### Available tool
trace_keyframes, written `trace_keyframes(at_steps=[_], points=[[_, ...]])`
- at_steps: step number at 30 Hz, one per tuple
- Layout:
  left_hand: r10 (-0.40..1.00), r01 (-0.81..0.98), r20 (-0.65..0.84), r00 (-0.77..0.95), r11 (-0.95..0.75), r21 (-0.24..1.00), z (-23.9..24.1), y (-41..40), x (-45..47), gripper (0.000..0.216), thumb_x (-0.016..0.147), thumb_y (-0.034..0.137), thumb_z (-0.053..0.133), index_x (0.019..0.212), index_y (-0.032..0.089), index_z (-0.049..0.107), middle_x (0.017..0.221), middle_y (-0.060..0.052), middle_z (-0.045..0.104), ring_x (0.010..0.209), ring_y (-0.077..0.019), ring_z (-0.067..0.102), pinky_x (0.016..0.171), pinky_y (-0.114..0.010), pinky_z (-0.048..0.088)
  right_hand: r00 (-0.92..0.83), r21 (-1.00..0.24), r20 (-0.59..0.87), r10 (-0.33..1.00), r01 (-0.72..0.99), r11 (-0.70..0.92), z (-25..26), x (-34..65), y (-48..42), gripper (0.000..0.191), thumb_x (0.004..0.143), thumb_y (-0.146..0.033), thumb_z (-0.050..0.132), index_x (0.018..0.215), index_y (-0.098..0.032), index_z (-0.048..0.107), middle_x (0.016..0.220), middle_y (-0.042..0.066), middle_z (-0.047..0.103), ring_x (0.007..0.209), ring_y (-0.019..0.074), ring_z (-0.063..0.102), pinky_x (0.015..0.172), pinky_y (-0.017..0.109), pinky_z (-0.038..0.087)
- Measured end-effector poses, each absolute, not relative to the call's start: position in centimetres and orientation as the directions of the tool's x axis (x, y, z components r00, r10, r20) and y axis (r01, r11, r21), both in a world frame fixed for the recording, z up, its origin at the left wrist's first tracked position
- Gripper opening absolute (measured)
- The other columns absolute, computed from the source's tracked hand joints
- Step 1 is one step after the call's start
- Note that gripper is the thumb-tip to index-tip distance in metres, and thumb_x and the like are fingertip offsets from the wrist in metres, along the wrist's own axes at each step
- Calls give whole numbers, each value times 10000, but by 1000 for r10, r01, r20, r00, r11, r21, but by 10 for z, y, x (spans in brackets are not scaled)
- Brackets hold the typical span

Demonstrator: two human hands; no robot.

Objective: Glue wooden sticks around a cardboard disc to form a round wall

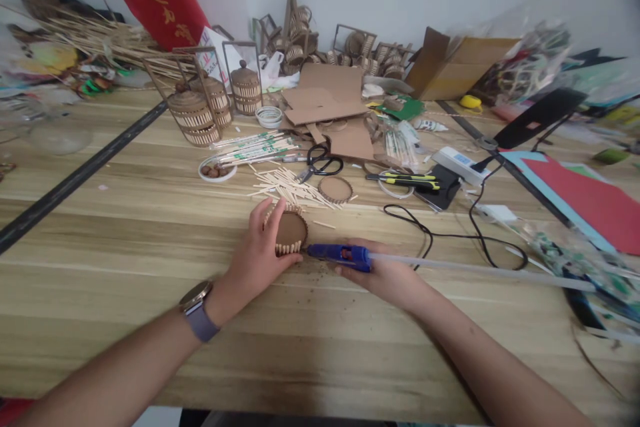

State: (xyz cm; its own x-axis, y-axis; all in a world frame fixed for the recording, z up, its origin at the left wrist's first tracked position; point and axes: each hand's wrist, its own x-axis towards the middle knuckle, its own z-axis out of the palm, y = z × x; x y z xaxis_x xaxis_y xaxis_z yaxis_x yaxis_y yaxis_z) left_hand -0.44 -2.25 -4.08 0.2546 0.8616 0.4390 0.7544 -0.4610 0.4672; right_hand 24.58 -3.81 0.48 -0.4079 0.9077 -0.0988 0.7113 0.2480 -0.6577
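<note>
My left hand (267, 240), with a watch on its wrist, grips a small round cardboard tray (291, 230) whose rim carries short upright wooden sticks. Thumb and fingers hold it from its left and front sides. My right hand (383, 270) is wrapped round a blue hot glue gun (345, 255), with a long clear glue stick (475, 271) sticking out of its back. The gun's nozzle is right at the tray's front right rim; whether it touches is too small to tell. Behind the tray lies a heap of short wooden sticks (287, 187), with a second cardboard ring (335, 190) beside it.
Black scissors (324, 161), a yellow-black utility knife (405, 180) and a dish of brown beads (217, 169) lie farther back. A black cable (450, 235) loops on the right near a power strip (460, 165). Finished stick lanterns (193, 110) and cardboard sheets (327, 97) stand behind.
</note>
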Motion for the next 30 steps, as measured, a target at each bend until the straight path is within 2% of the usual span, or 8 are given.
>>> trace_keyframes(at_steps=[6, 14, 30], points=[[855, 745, 452, 257, -473, 471, -41, -22, -5, 1113, 698, 237, 846, 1516, 317, 96, 1494, -175, 300, 1421, -393, 316, 1116, -629, 357, -391, -642, -55, 919, 719, 268, 8, 247, -38, 189, 859, -389, 609, 874, -210, 668, 850, 48, 721, 743, 197, 655, 675, 286, 494], [865, 752, 440, 241, -453, 479, -37, -23, 0, 1176, 619, 217, 898, 1507, 282, 129, 1480, -191, 287, 1417, -392, 314, 1133, -611, 344, -428, -654, -19, 904, 689, 312, 6, 242, -38, 149, 855, -352, 602, 815, -210, 622, 802, 31, 682, 727, 178, 644, 646, 253, 465], [869, 766, 439, 230, -440, 469, -39, -23, 1, 1089, 693, 203, 824, 1512, 285, 111, 1476, -189, 269, 1415, -396, 314, 1115, -610, 368, -446, -632, 39, 894, 682, 367, 6, 240, -40, 103, 841, -305, 634, 860, -206, 655, 803, 36, 701, 719, 182, 646, 647, 253, 464]])
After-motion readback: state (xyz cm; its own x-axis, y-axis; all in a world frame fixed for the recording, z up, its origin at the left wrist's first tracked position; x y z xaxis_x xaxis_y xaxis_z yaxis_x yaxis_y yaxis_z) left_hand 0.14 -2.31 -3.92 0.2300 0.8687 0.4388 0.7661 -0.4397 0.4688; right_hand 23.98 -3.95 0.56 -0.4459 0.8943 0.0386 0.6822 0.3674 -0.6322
